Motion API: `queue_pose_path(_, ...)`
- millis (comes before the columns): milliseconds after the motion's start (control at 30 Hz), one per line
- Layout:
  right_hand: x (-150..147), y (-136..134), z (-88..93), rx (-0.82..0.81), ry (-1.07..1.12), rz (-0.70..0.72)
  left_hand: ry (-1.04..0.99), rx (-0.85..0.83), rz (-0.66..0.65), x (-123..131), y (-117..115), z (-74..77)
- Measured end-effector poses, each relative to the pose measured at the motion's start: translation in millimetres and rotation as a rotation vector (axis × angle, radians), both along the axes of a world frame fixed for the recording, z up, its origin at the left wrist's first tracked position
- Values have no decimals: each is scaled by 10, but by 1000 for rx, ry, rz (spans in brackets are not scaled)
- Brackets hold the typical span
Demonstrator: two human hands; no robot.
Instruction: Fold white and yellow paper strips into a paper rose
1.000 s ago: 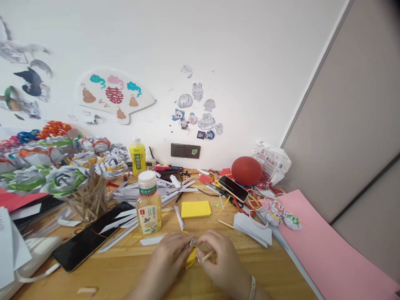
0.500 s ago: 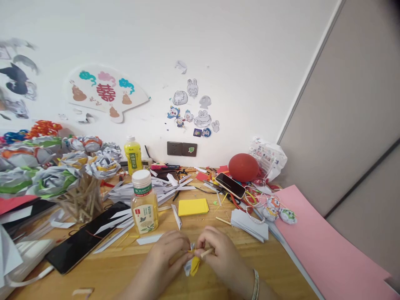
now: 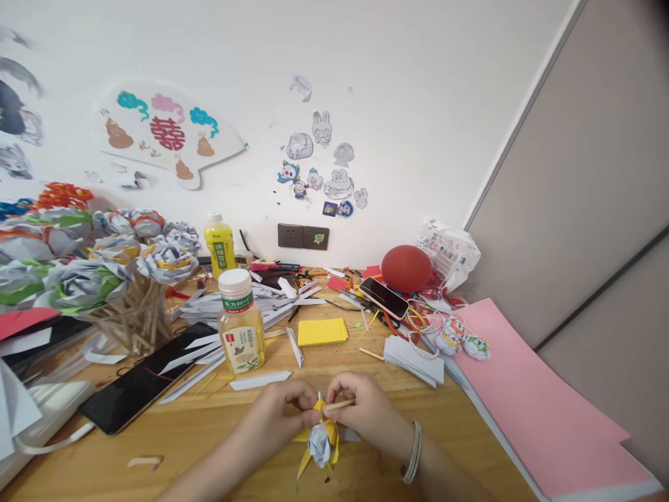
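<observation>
Both my hands meet low in the middle of the wooden table (image 3: pixel 209 453). My left hand (image 3: pixel 279 415) pinches a small paper flower (image 3: pixel 320 440), grey-white in the centre with yellow petals around it. My right hand (image 3: pixel 366 411) is closed on the same flower and on a thin wooden stick (image 3: pixel 341 404) that points left into it. The flower hangs just below my fingertips, above the table. A bracelet (image 3: pixel 412 453) sits on my right wrist.
A tea bottle (image 3: pixel 240 322) stands just behind my hands, a yellow bottle (image 3: pixel 219 244) farther back. Yellow paper stack (image 3: pixel 321 332), white paper strips, a dark tablet (image 3: pixel 141 380), a phone (image 3: pixel 385 297), a red balloon (image 3: pixel 406 268), pink sheet (image 3: pixel 523 411) right, paper roses (image 3: pixel 94 279) left.
The flower has turned and dropped below my fingers, so its grey centre and yellow petals show. My hands rose slightly in view as the camera tilted down.
</observation>
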State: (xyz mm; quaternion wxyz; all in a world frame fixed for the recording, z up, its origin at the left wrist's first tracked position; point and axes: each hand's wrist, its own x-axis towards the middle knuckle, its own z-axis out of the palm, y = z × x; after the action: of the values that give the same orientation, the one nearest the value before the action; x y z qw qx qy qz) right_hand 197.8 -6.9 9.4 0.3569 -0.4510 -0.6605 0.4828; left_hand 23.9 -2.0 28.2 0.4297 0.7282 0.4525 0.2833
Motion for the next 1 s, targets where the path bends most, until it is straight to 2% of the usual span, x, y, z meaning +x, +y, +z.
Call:
queue_pose_path(167, 16, 29, -30, 79, -103, -20, -69, -92, 2, 0, 38, -96)
queue_pose_path(300, 19, 36, -22, 189, -212, -25, -15, -93, -4, 4, 43, -138)
queue_pose_path(533, 46, 13, -3, 411, -288, 66, 164, 70, -27, -6, 17, -130)
queue_pose_path(800, 68, 17, 9, 480, -286, 77, 102, -25, -25, 8, 6, -115)
queue_pose_path(1000, 117, 43, -12, 576, -290, 206, 272, 184, -70, -6, -38, -47)
